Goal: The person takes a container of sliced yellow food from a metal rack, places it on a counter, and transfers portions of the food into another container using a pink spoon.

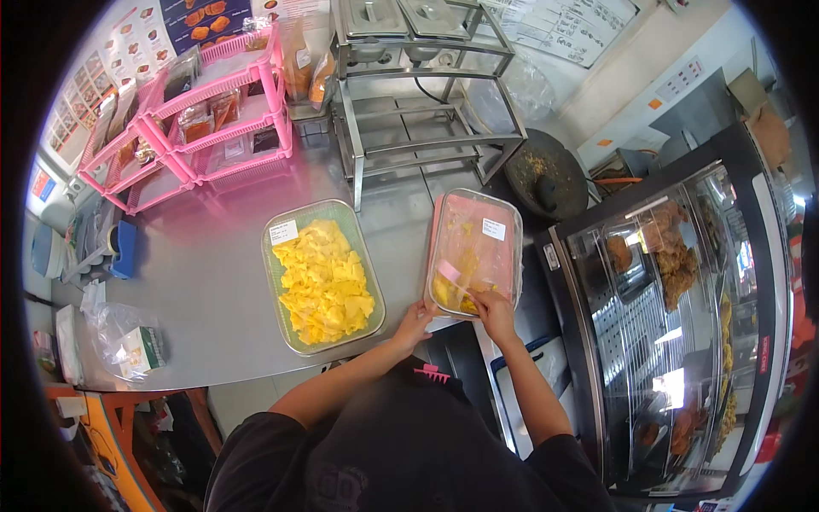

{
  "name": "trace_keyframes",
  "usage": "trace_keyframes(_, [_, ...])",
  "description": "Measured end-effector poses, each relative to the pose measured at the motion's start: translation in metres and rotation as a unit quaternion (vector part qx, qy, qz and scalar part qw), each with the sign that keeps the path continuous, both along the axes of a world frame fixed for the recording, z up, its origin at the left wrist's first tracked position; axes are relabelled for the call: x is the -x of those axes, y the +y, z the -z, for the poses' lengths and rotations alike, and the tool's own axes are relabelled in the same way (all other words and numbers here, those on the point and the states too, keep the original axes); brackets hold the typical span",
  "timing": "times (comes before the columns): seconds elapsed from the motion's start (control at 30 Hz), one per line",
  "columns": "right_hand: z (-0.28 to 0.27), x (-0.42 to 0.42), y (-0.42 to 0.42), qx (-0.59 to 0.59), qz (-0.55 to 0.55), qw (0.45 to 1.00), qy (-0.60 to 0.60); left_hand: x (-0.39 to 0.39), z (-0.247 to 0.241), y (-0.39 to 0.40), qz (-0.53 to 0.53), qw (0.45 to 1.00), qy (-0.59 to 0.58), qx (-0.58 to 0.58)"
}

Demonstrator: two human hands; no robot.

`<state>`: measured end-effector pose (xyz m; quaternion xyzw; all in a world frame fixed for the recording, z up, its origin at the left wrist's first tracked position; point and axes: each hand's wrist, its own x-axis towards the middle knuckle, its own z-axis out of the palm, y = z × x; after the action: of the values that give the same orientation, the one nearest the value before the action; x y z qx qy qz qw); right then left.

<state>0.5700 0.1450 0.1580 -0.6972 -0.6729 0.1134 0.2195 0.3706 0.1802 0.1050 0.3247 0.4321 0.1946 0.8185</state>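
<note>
A clear rectangular container with a pink basket-like base (473, 237) stands on the steel counter, a label on its inner surface and yellow bits low inside. My right hand (494, 313) is at its near end, gripping a spatula with a pale pink blade (450, 271). At the near left corner of that container is my left hand (414, 325), its thumb and fingertips by the rim; how firmly it holds is unclear. To the left, a second clear container over a green basket (377, 313) holds a heap of yellow scrambled egg-like food (326, 281).
Pink tiered racks (224, 125) with packets stand back left. Behind the containers is a steel frame (435, 141) with lidded pans. A black stone mortar (550, 173) is back right. A glass food warmer (665, 320) borders the right. Left are a blue tape dispenser (123, 249) and plastic bag (115, 326).
</note>
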Motion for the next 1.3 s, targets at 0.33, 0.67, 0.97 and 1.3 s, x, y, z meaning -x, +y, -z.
trace_keyframes(0.33, [-0.03,-0.024,0.001,0.122,-0.111,0.983,0.079,-0.009,0.006,-0.001,-0.039,0.998,0.042,-0.032])
trace_keyframes(0.67, [-0.012,-0.052,0.01,0.306,-0.029,0.871,0.382,-0.015,0.017,-0.005,-0.095,0.987,0.082,-0.103])
trace_keyframes(0.97, [-0.008,-0.05,0.017,0.366,0.069,0.758,0.536,-0.017,0.026,-0.005,-0.121,0.978,0.091,-0.145])
trace_keyframes(1.3, [-0.02,-0.075,-0.001,0.342,0.176,0.728,0.568,-0.003,0.011,-0.003,-0.052,0.993,0.083,-0.061])
